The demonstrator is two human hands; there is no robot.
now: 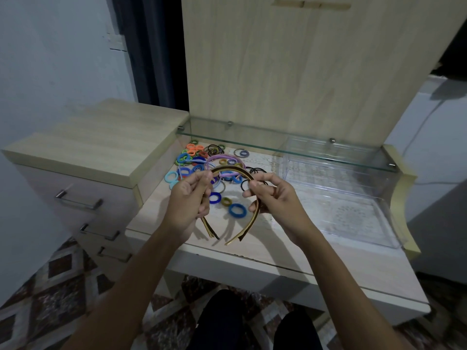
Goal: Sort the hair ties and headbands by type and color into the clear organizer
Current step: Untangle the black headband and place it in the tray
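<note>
Pale wood-grain panelling rises behind a light bench [252,253] under a narrow glass shelf [252,144], with a drawer unit [83,157] to its left. At right on the bench sits the clear plastic organizer [348,198], its dividers hard to make out through glare and the shelf edge. Both hands hold a stack of brown and gold plastic headbands [254,213] above the bench: the left hand [188,200] grips one side near the crown, the right hand [271,195] pinches the other, tips hanging toward the camera. How many bands are stacked cannot be told. Behind the grip lie lilac and blue headbands [222,159] among scattered coloured hair ties [237,210], partly hidden by the fingers.
</note>
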